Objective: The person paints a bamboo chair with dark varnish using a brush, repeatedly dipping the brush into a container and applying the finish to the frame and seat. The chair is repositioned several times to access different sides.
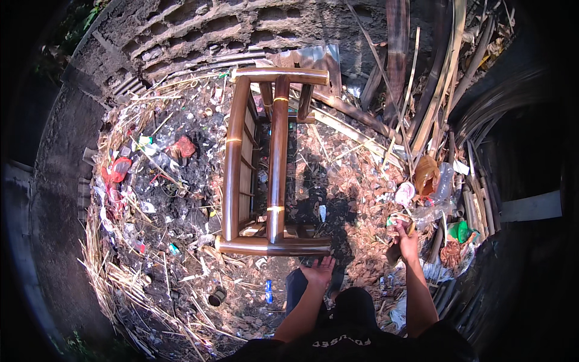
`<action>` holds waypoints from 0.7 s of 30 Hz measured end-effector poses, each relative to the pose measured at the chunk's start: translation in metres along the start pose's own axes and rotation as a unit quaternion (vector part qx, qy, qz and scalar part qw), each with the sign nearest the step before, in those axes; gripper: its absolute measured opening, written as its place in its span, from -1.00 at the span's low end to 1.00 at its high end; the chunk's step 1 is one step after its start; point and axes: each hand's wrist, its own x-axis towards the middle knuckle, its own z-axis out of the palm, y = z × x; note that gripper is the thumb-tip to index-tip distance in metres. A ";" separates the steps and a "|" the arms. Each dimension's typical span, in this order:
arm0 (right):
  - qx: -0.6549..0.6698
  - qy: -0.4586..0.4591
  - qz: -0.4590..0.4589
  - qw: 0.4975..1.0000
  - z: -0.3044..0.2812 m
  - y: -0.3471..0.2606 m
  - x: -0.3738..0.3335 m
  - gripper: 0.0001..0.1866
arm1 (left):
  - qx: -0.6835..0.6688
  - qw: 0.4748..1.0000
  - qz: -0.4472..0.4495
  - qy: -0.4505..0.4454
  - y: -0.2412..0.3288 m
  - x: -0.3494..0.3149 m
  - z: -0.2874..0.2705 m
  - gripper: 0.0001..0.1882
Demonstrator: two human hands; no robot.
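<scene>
A glossy brown bamboo furniture frame (277, 157) stands in front of me, with thick dark poles, lighter bands at the joints and pale slatted panels along its left side. My left hand (319, 271) is at the right part of its near bottom pole, palm up with fingers spread. Whether the fingertips touch the pole I cannot tell. Off to the right of the frame, my right hand (408, 241) is closed around something small. A dark edge and a yellowish bit show beside its fingers, but what it holds is too small to name.
Leaves and litter cover the ground. Long bamboo poles (446, 78) lean at the upper right, near clear plastic (443, 187) and a green plastic piece (459, 231). A rough block wall (211, 27) rises behind. Left lie red plastic bags (120, 169); nearer, an open can (217, 295).
</scene>
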 end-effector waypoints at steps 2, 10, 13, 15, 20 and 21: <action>0.007 0.005 0.022 1.000 0.017 -0.030 0.013 -0.67 | -0.087 0.996 0.008 0.024 -0.010 0.018 -0.013 0.05; 0.010 -0.040 0.076 0.996 0.082 -0.089 0.138 -0.66 | -0.197 0.979 -0.037 0.045 -0.035 0.036 0.009 0.25; -0.029 -0.070 0.074 0.994 0.145 -0.135 0.211 -0.61 | -0.251 0.966 0.017 0.054 -0.036 0.021 0.035 0.25; -0.018 -0.086 0.081 0.993 0.190 -0.160 0.267 -0.54 | -0.295 0.953 0.021 0.059 -0.034 0.025 0.044 0.24; -0.084 -0.148 0.077 0.983 0.291 -0.181 0.432 -0.32 | -0.323 0.942 0.058 0.070 -0.030 0.021 0.048 0.22; -0.065 -0.172 0.075 0.980 0.301 -0.179 0.481 -0.29 | -0.307 0.949 0.065 0.018 -0.037 0.032 0.021 0.21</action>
